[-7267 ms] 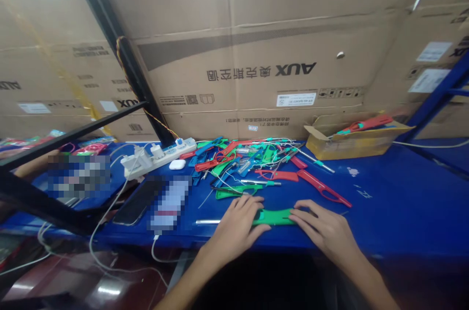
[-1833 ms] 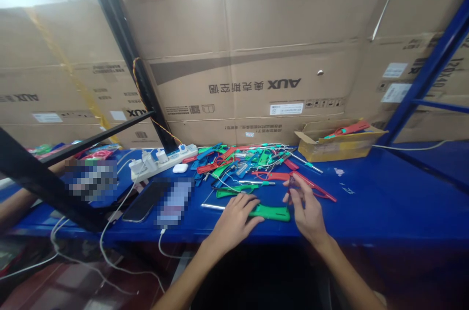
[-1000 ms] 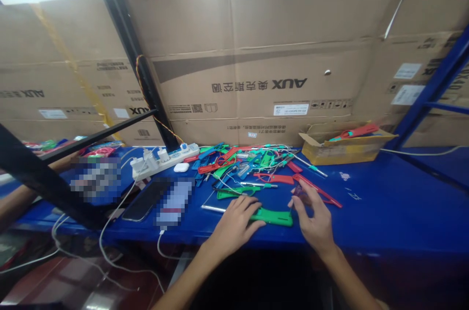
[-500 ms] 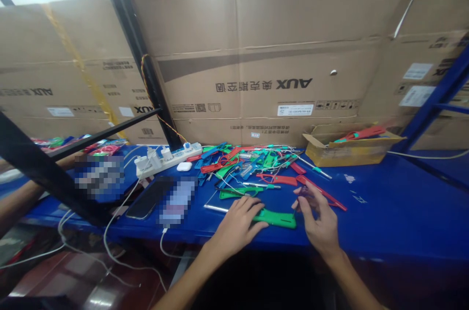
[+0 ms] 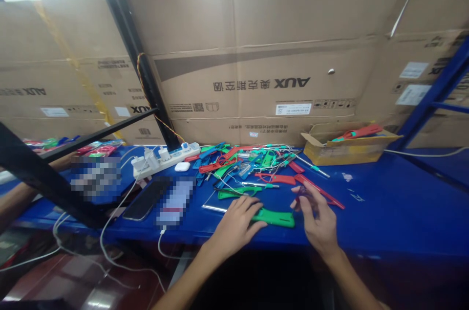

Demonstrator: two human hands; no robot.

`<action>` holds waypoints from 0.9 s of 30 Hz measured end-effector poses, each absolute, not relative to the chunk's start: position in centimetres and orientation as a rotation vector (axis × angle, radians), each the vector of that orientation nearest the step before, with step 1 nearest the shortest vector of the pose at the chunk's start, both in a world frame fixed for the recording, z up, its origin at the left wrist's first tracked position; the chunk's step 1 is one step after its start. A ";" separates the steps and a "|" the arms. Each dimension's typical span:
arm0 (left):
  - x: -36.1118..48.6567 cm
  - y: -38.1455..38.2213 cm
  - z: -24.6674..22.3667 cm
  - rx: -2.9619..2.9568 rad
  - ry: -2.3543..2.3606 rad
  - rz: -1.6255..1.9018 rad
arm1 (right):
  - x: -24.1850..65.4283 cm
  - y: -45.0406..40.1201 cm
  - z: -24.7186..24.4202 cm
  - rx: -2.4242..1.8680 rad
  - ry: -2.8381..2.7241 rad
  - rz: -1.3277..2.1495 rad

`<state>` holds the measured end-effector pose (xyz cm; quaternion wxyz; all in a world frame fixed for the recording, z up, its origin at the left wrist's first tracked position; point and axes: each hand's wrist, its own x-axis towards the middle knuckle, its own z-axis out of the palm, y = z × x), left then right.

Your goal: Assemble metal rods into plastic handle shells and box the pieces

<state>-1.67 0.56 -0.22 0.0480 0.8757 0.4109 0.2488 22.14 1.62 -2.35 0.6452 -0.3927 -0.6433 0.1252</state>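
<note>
My left hand [image 5: 234,228] presses down on the near end of a long green plastic clip [image 5: 276,218], and a thin metal rod [image 5: 214,209] sticks out from under the hand. My right hand [image 5: 318,219] is raised just to the right of the clip. Its thumb and fingers pinch a small dark piece [image 5: 301,195], too small to identify. Close behind that hand lies a red plastic clip [image 5: 318,191]. A heap of red, green and blue clips with thin wires [image 5: 249,163] spreads across the blue work table [image 5: 384,202].
A cardboard box [image 5: 348,151] holding a red clip stands at the back right. To the left lie a white power strip [image 5: 164,161], an earbud case [image 5: 182,166], a phone [image 5: 145,197] and cables. A black steel upright [image 5: 146,90] rises before stacked cartons. Another person's forearm [image 5: 22,205] shows far left.
Compared with the oldest frame, my right hand has left the green clip and now pinches the small dark piece. Over the last second the hands barely moved, and the view shifted slightly.
</note>
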 end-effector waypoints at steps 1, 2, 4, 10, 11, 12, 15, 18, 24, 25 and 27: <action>-1.7 0.5 -0.2 2.669 1.252 0.762 | 22.1 1.6 -2.4 -0.890 -1.465 0.280; -1.7 0.5 -0.2 2.668 1.251 0.767 | 22.1 1.6 -2.4 -0.887 -1.465 0.276; -1.7 0.4 -0.1 2.666 1.245 0.769 | 22.1 1.7 -2.4 -0.883 -1.466 0.266; -1.6 0.4 0.0 2.666 1.253 0.746 | 22.3 1.7 -2.3 -0.866 -1.487 0.227; -1.6 0.4 0.0 2.666 1.257 0.744 | 22.3 1.7 -2.2 -0.867 -1.493 0.230; -1.6 0.5 0.0 2.667 1.260 0.744 | 22.3 1.7 -2.1 -0.868 -1.498 0.238; -1.6 0.5 -0.2 2.673 1.260 0.750 | 22.2 1.6 -2.0 -0.872 -1.495 0.272; -1.7 0.5 -0.3 2.672 1.262 0.756 | 22.1 1.5 -2.0 -0.867 -1.483 0.288; -1.7 0.5 -0.3 2.678 1.260 0.752 | 22.2 1.6 -2.4 -0.881 -1.487 0.252; -1.7 0.5 -0.3 2.678 1.260 0.755 | 22.2 1.7 -2.4 -0.882 -1.485 0.235; -1.7 0.5 -0.2 2.678 1.263 0.756 | 22.2 1.7 -2.4 -0.876 -1.487 0.203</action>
